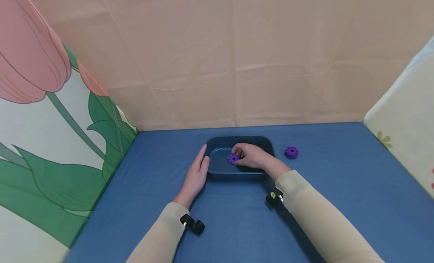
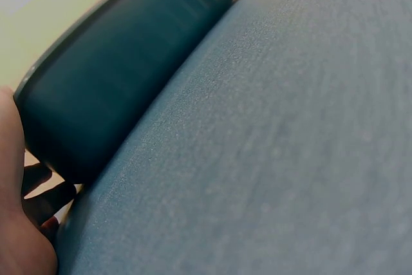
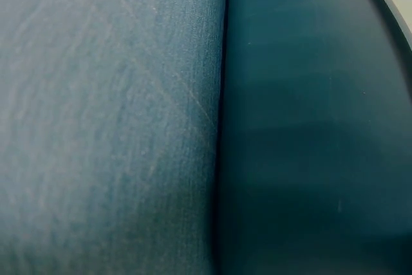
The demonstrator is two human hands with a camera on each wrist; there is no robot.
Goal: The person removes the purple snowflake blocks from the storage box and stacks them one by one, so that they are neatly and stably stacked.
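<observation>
A dark blue rectangular tray stands on the blue tabletop. My right hand reaches down over the tray and pinches a purple disc with a hole in the middle and smaller holes around it. The disc is inside the tray; whether it touches the bottom I cannot tell. Against the tray's left end rests my left hand, its fingers straight and its thumb at the near corner. In the left wrist view, this hand touches the end of the tray. The right wrist view shows only the tray's outer side and the cloth.
A second purple disc lies on the cloth just right of the tray. The blue tabletop reaches a beige backdrop at the rear. Printed panels stand on the left and right.
</observation>
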